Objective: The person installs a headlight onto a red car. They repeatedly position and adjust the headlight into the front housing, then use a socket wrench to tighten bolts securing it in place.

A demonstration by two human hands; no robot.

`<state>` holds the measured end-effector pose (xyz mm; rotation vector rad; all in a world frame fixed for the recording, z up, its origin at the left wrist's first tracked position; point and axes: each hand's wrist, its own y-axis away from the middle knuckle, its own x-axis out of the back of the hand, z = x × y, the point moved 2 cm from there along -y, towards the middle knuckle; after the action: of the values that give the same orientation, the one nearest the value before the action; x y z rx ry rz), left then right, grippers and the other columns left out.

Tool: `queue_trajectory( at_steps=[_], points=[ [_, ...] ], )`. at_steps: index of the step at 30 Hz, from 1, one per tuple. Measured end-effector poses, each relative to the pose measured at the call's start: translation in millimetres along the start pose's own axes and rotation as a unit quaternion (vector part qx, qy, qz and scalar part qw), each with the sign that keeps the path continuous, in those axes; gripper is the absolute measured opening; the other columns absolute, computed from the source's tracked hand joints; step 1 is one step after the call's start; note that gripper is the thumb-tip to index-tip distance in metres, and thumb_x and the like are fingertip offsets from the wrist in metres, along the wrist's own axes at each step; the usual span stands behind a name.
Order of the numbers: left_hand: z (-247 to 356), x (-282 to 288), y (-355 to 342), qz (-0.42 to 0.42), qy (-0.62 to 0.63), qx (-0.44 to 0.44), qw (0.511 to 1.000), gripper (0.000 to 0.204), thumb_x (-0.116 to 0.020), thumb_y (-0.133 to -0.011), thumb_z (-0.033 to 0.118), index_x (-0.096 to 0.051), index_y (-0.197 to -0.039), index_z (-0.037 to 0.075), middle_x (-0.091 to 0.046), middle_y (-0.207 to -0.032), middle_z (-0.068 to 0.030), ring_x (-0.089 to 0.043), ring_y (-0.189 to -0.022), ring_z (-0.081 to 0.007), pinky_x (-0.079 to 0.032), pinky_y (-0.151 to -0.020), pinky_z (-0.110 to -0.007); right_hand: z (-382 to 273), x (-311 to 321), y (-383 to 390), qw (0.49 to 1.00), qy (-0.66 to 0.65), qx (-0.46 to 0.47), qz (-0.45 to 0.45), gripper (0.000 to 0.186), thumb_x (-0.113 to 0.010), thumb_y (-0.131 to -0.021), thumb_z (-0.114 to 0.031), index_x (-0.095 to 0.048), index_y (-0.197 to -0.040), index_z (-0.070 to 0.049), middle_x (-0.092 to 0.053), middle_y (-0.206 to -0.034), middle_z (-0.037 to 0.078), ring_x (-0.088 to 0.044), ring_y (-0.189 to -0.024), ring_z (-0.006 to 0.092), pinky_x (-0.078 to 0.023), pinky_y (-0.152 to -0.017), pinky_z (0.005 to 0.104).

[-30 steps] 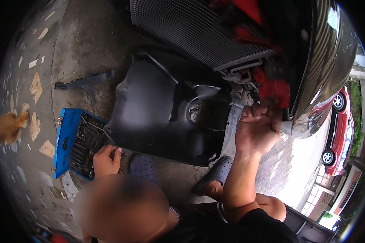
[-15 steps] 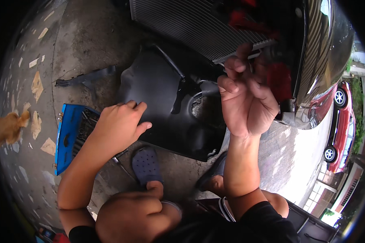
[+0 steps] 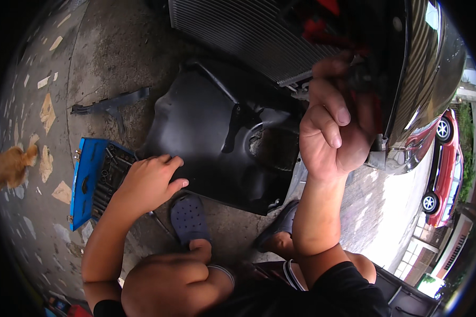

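A large black moulded plastic panel (image 3: 195, 132) with a hole in it lies on the ground before me. My left hand (image 3: 152, 179) is over its near left edge, palm down, fingers loosely spread and holding nothing; whether it touches the panel I cannot tell. My right hand (image 3: 333, 127) is raised at the car's front end, palm up with its fingers curled. Its thumb side and upper fingertips go into shadow beside a red part (image 3: 322, 29). What those fingers touch or hold is hidden.
A blue toolbox (image 3: 87, 182) with sockets stands left of my hand. A dark plastic bracket (image 3: 113, 103) lies beyond it. The finned radiator (image 3: 243, 37) and glossy bumper (image 3: 426, 95) border the far right. A brown furry animal (image 3: 13, 166) is at far left.
My right hand has moved slightly right, and its fingers have curled further. My left hand has shifted a little down and left. The panel has shifted slightly left.
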<state>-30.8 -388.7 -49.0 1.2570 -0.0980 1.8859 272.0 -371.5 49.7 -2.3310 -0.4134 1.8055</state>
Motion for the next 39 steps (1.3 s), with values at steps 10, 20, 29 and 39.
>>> queue_trajectory(
  at_steps=[10, 20, 29, 39],
  points=[
    [-5, -1, 5, -0.001, 0.021, 0.019, 1.000, 0.042, -0.073, -0.098, 0.037, -0.068, -0.124, 0.004, -0.073, -0.112, -0.0189, -0.072, -0.104, -0.0412, -0.057, -0.090, -0.051, 1, -4, -3, 0.996, 0.050, 0.072, 0.024, 0.046, -0.056, -0.106, -0.004, -0.048, -0.151, -0.004, -0.051, -0.138, 0.011, -0.049, -0.097, 0.0170, -0.046, -0.073, 0.0296],
    [-13, -10, 11, 0.009, 0.045, 0.011, 0.999, 0.041, -0.073, -0.098, 0.036, -0.068, -0.125, 0.005, -0.072, -0.113, -0.0189, -0.071, -0.105, -0.0435, -0.056, -0.093, -0.052, 8, 9, 1, 0.989, 0.083, 0.123, 0.002, 0.055, -0.065, -0.104, -0.024, -0.051, -0.154, -0.004, -0.053, -0.149, 0.014, -0.051, -0.110, 0.0227, -0.047, -0.081, 0.0299],
    [-18, -22, 16, 0.023, 0.007, -0.012, 1.000, 0.042, -0.072, -0.099, 0.037, -0.067, -0.125, 0.005, -0.073, -0.112, -0.0171, -0.070, -0.108, -0.0390, -0.051, -0.105, -0.051, -4, -1, -9, 0.997, 0.049, 0.065, 0.001, 0.052, -0.062, -0.101, 0.001, -0.046, -0.151, 0.000, -0.049, -0.132, 0.013, -0.052, -0.099, 0.0180, -0.049, -0.072, 0.0278],
    [-22, -27, 18, 0.002, 0.004, -0.006, 1.000, 0.043, -0.073, -0.098, 0.037, -0.067, -0.126, 0.005, -0.072, -0.114, -0.0155, -0.068, -0.115, -0.0356, -0.048, -0.110, -0.050, 3, 14, -5, 0.993, 0.061, 0.098, -0.006, 0.047, -0.061, -0.103, -0.002, -0.049, -0.148, -0.001, -0.051, -0.133, 0.013, -0.055, -0.101, 0.0187, -0.051, -0.073, 0.0293]
  ],
)
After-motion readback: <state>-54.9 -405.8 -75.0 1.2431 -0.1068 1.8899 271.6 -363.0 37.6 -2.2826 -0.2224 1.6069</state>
